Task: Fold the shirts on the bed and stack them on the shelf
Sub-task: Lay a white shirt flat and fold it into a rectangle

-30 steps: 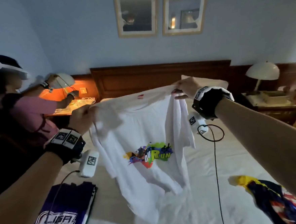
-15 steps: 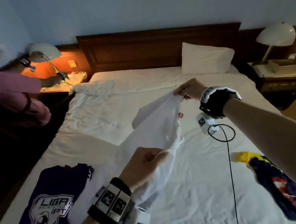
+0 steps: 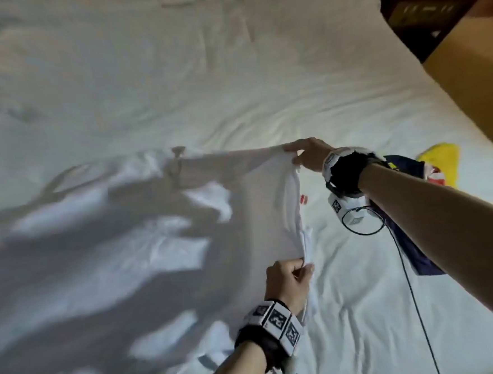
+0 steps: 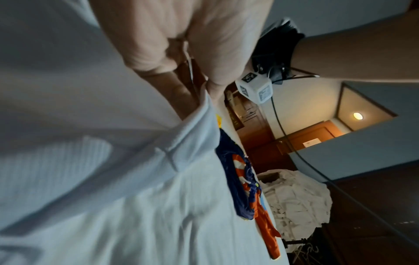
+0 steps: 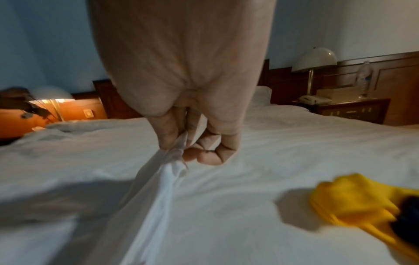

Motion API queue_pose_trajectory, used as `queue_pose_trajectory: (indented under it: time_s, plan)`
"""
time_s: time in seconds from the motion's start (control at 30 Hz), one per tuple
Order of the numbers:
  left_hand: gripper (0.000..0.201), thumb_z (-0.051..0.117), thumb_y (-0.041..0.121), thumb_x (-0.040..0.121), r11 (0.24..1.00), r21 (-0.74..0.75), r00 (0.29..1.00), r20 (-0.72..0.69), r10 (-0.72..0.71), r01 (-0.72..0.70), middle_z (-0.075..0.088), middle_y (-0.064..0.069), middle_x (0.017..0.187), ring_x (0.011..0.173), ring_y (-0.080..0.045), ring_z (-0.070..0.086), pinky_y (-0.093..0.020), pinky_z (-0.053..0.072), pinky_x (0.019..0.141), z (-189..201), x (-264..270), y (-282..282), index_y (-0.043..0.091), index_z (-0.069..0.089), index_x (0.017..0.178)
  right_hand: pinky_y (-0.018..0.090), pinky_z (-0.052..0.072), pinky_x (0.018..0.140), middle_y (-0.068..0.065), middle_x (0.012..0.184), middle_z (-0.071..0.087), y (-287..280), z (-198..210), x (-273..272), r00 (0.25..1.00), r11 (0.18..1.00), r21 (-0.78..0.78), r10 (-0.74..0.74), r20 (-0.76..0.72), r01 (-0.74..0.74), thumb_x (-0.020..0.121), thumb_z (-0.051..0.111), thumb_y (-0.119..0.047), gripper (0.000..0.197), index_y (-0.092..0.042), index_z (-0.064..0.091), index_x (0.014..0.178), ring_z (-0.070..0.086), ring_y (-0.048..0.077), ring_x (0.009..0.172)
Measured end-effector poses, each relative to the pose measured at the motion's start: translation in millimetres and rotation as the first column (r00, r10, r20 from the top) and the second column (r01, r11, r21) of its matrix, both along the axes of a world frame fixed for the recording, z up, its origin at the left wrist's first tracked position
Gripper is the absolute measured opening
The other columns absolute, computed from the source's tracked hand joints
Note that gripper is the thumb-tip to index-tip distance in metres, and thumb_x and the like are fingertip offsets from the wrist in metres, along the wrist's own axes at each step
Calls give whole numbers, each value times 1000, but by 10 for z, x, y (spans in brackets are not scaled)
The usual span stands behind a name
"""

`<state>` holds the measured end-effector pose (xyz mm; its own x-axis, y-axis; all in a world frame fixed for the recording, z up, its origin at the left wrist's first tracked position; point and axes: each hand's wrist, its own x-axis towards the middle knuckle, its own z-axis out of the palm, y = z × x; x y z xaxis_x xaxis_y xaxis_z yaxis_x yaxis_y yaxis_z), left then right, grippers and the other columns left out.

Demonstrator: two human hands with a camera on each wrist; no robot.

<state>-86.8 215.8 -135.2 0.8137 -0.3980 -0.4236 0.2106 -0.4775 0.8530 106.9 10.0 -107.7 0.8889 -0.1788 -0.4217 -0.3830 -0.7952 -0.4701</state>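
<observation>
Head view: white shirt lies spread on the bed, its body extending leftward from both hands. Right hand pinches the far corner of the shirt's right edge; left hand pinches the near corner, fingers curled on cloth. Held edge runs near-to-far; long axis appears left-right. Next fold likely carries this edge leftward; the hands are equally placed for it.

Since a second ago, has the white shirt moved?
Yes. The white shirt, earlier held up in the air, now lies spread on the bed, pinched by the left hand and right hand.
</observation>
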Motion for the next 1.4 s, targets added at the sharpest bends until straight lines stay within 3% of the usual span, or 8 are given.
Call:
queue_pose_trajectory:
  time_s: [0.13,0.27,0.57,0.7,0.83,1.03,1.27,1.4]
  plan:
    - [49,61,20,90,999,46,999,-47,-22,24,25,0,67,67,-13,22,-26,25,57,-384,8,-436,13,26,56,26,53,74,14,122,63,-352,-454,-85,994,992,94,-78,-82,85,89,62,-7,44,-23,60,130,55,18,77]
    - [34,60,19,87,993,118,993,-116,-1,14,32,-7,63,65,-18,26,-26,30,56,-619,24,-735,7,46,59,48,54,84,5,109,57,-538,-558,-113,986,979,156,-115,-121,134,93,58,-8,44,-25,57,133,56,26,87]
    - [25,63,8,91,987,-158,842,-530,-105,24,69,-9,98,76,-23,68,-38,60,75,-563,43,-1198,12,65,115,35,44,89,16,113,63,-950,-708,-112,992,988,-130,-94,-89,82,91,60,-17,32,-15,65,123,60,32,104]
    - [15,56,12,90,1000,-13,971,-237,-19,17,73,-8,78,69,-21,69,-40,59,69,-528,1026,-786,11,71,89,33,27,106,13,146,43,-756,-841,59,993,971,-232,86,78,-65,81,73,-22,61,-9,50,136,41,31,134]
    - [21,68,18,83,926,363,972,233,14,-101,71,-5,107,104,-26,65,-36,52,90,-548,2213,-301,23,68,104,49,33,105,-4,155,29,-333,-955,371,965,954,-210,238,111,-211,73,79,-39,76,-34,44,141,27,24,139]
    - [81,85,35,69,648,757,962,110,-249,81,40,-5,142,126,-33,47,-42,42,96,-607,3080,62,26,37,134,41,34,97,-4,123,54,2,-1011,808,963,955,-206,242,118,-215,68,79,-49,45,-33,68,108,42,21,119]
    - [10,76,19,75,719,674,932,129,-338,168,73,-6,89,86,-23,70,-33,57,81,-347,3973,-149,14,76,83,27,49,79,2,87,74,-271,-858,1102,968,998,68,-26,249,9,80,75,-33,13,-25,79,89,66,16,88]
    - [11,71,9,82,983,116,898,433,78,-141,71,-3,90,67,-1,66,-14,53,63,-194,4301,-492,18,73,88,30,50,82,7,87,74,-479,-836,1311,915,971,29,-232,331,236,85,68,-32,16,-22,78,90,65,26,94]
